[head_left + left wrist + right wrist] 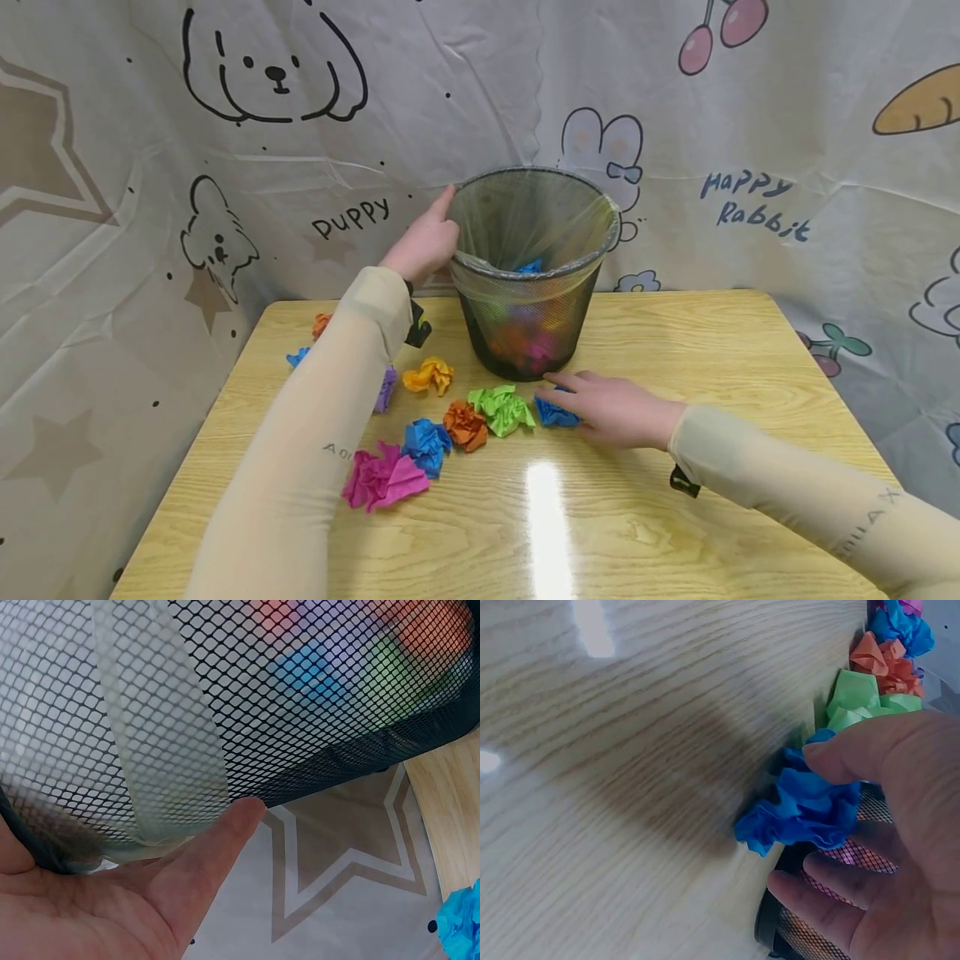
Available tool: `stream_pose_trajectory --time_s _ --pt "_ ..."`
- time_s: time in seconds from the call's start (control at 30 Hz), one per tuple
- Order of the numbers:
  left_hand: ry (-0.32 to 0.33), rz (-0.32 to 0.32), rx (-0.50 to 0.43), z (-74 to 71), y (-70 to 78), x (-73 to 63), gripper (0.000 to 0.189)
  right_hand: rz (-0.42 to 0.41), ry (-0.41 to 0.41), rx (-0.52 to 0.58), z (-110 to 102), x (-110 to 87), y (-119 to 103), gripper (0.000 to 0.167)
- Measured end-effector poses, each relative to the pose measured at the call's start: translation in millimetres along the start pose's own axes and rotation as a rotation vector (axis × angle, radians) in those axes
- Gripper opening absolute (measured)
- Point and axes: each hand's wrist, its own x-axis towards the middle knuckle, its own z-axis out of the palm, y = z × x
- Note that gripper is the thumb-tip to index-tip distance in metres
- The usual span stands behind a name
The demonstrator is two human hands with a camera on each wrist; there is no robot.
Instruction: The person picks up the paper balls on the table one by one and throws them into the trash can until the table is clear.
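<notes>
My left hand (426, 242) rests against the left side of a black mesh wastebasket (528, 321) near its rim, index finger straight. Its thumb (225, 836) lies extended along the outside, beside the clear liner's edge. Colourful crumpled papers show through the mesh. At the basket's front right foot, my right hand (618, 408) holds a blue crumpled paper ball (806, 802). The thumb is on the paper, and the other fingers reach behind and below it, partly hidden. A green paper ball (502, 410) lies just left of that hand.
Orange (465, 425), blue (427, 446) and pink (384, 477) paper balls lie in a row toward the front left. Yellow (429, 377) and purple (386, 390) ones sit nearer the left arm. A printed curtain (465, 100) hangs behind the wooden table (675, 517).
</notes>
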Motion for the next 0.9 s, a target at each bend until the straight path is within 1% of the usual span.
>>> stream_pose_trajectory --time_s 0.2,0.3,0.5,0.63,0.73,0.9 --pt "0.0 0.004 -0.004 -0.2 -0.4 0.3 0.064 0.005 0.001 -0.029 7 5.7 -1 0.066" --pt "0.0 0.004 -0.003 -0.2 -0.7 0.5 0.064 -0.002 0.012 -0.026 10 6.8 -1 0.062" --pt "-0.002 0.002 -0.004 -0.4 -0.3 1.1 0.064 -0.027 0.053 -0.008 14 6.1 -1 0.052" --pt "-0.005 -0.001 -0.018 -0.1 -0.3 1.0 0.064 -0.039 0.076 -0.014 16 6.6 -1 0.047" --pt "-0.002 -0.004 -0.018 0.5 -0.8 1.0 0.064 -0.024 0.055 -0.013 16 7.9 -3 0.046" --pt "0.006 -0.003 -0.012 0.9 -0.9 0.9 0.064 0.02 -0.002 -0.013 15 9.0 -7 0.054"
